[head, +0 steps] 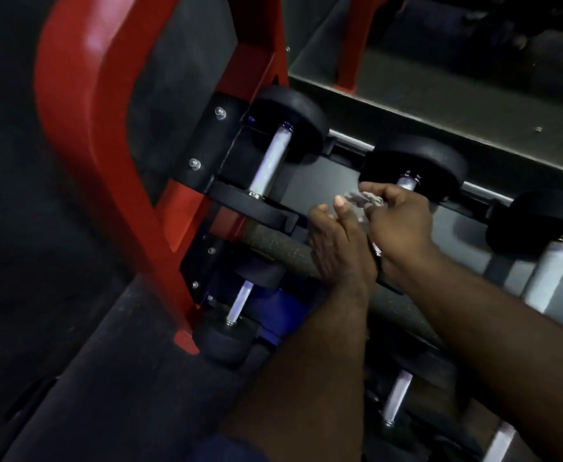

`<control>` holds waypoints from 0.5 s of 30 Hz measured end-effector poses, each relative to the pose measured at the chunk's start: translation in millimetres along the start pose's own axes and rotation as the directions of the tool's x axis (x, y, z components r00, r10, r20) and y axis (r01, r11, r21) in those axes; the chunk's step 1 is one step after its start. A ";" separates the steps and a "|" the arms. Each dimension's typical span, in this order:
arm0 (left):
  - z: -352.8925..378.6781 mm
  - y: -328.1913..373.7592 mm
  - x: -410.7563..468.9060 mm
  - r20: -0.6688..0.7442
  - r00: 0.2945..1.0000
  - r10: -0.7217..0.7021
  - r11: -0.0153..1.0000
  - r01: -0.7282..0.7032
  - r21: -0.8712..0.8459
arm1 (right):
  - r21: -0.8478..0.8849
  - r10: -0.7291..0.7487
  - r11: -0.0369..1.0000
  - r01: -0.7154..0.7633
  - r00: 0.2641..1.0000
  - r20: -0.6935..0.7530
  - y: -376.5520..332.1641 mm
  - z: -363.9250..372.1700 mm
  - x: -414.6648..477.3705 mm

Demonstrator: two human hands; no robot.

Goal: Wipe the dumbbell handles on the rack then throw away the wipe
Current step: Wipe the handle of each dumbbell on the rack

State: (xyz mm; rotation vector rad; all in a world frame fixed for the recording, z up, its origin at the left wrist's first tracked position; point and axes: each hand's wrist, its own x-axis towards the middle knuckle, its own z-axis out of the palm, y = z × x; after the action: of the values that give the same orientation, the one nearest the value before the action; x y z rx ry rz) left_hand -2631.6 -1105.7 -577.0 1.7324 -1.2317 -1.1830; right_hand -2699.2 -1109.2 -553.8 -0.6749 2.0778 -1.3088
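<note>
The left forearm [307,361] and right forearm [490,321] are bare up to the left hand [337,248] and right hand [403,225]. A short, pale thumbnail [339,201] shows on the left hand. Blue cloth [226,450], garment unclear, sits at the near edge.

Counted at the rack [83,128]
Six dumbbells [270,161], three per tier; one wipe [363,197]; two hands: left hand [337,248], right hand [403,221]

Both forearms reach forward, side by side. The right hand [403,225] curls round a wipe [363,197]; the left hand [337,243] lies against the right, fingers fairly straight.
</note>
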 end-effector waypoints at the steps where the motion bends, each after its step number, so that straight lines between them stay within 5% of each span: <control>1: -12.5 -7.7 1.8 0.019 1.000 -0.001 0.999 0.002 -0.043 | 0.035 0.014 0.999 -0.014 1.000 -0.020 -4.9 11.8 -0.1; 5: -84.3 -39.0 27.2 -0.192 0.906 0.377 0.913 -0.329 0.242 | 0.111 0.013 0.993 -0.025 0.994 0.106 -14.1 47.2 -4.9; 8: -118.4 -33.3 68.5 -0.272 0.820 0.504 0.840 -0.392 0.375 | 0.160 0.101 0.979 -0.125 0.983 0.155 -16.3 66.4 -3.4; 11: -136.4 -14.7 121.8 -0.226 0.863 0.452 0.869 -0.369 0.330 | 0.186 0.148 0.967 -0.175 0.977 0.151 -18.5 94.9 0.2; 15: -138.1 7.9 195.5 -0.079 0.997 0.024 0.979 -0.007 0.205 | 0.046 0.140 0.989 -0.141 0.990 0.034 -14.9 116.2 15.0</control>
State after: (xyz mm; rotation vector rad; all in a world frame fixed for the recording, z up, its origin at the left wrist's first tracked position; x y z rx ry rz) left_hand -2478.4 -1289.7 -577.2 1.8971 -1.3540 -0.9945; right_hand -2626.0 -1197.1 -583.5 -0.5148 2.0231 -1.2573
